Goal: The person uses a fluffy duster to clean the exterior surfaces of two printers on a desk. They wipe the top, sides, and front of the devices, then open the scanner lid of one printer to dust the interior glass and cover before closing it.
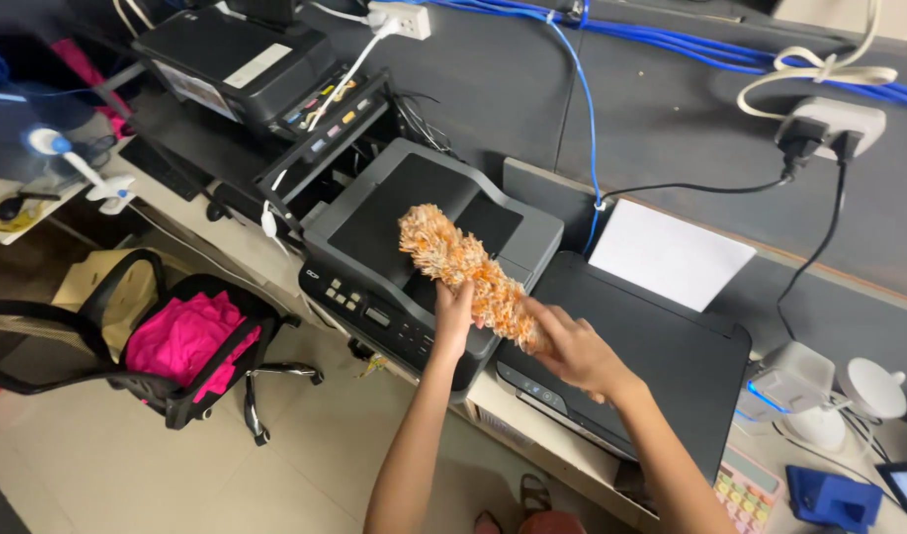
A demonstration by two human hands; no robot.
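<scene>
Head view: a fluffy orange-and-white duster is seen lying across the top of a grey laser printer, its head stretched over the dark output tray and its lower end reaching toward the printer's right front corner. The left hand is raised beside the duster's lower part, fingers touching the fibres; whether a firm hold is taken cannot be told. The right hand is closed around the duster's lower end, the handle being hidden inside the fist. A black flat printer stands just beside the grey one on the right, with a white sheet standing upright in its rear feed. A third black printer is set further back on the left. A black office chair with a pink cloth on its seat is noted on the floor, well apart from the hands.
</scene>
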